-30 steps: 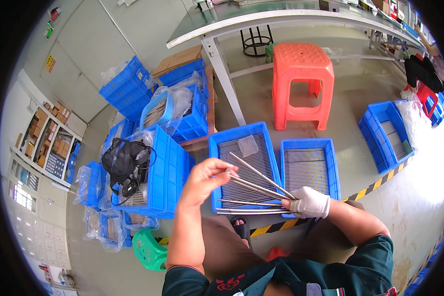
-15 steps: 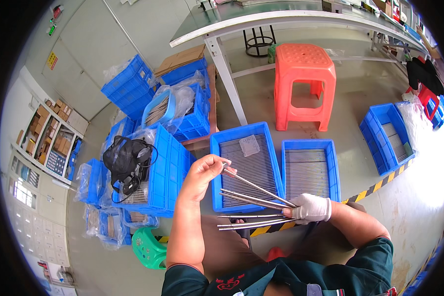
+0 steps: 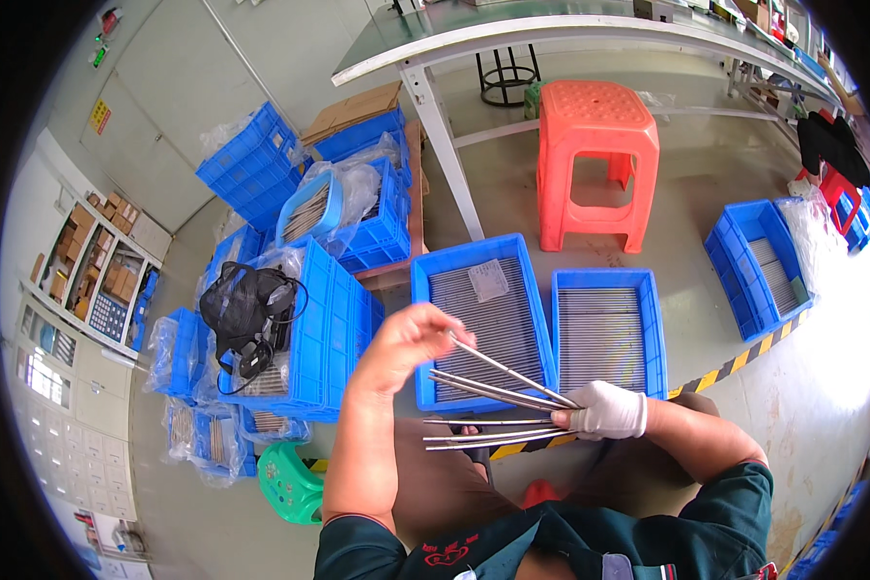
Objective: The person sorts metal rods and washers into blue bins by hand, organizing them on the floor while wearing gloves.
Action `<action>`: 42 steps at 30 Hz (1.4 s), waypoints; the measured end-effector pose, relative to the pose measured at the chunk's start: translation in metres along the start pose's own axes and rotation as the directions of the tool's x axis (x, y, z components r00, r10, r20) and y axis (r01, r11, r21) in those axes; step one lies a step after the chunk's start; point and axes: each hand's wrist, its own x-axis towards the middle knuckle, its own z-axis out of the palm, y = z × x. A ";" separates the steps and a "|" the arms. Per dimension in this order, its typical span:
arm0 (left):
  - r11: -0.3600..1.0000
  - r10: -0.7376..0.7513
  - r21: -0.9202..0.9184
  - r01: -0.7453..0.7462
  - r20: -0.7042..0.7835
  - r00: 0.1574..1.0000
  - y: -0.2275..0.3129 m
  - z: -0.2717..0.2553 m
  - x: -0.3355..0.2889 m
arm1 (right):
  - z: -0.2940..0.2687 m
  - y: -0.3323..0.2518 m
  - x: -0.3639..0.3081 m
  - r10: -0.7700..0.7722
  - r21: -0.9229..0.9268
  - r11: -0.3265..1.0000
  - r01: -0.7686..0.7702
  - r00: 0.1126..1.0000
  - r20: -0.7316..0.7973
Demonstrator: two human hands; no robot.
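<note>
In the gloved right hand [image 3: 604, 410], on the near side of the orange stool [image 3: 597, 101], metal rods [image 3: 493, 389] are grasped in a fan; one tip is met by the blurred left hand [image 3: 406, 344], whose grip cannot be told. Toward the stool, rows of rods [image 3: 599, 338] are contained in two blue bins [image 3: 604, 278], the left row partly hidden by a pale slip [image 3: 488, 280].

Left hand [image 3: 402, 345] bare, fingers [image 3: 443, 321] bent; right hand [image 3: 611, 409] gloved, clenched.
</note>
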 end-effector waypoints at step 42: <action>0.989 0.092 -0.066 -0.134 -0.440 0.893 -0.023 0.050 0.065 | -0.129 0.120 0.015 0.071 -0.435 0.651 -0.622 0.620 -0.781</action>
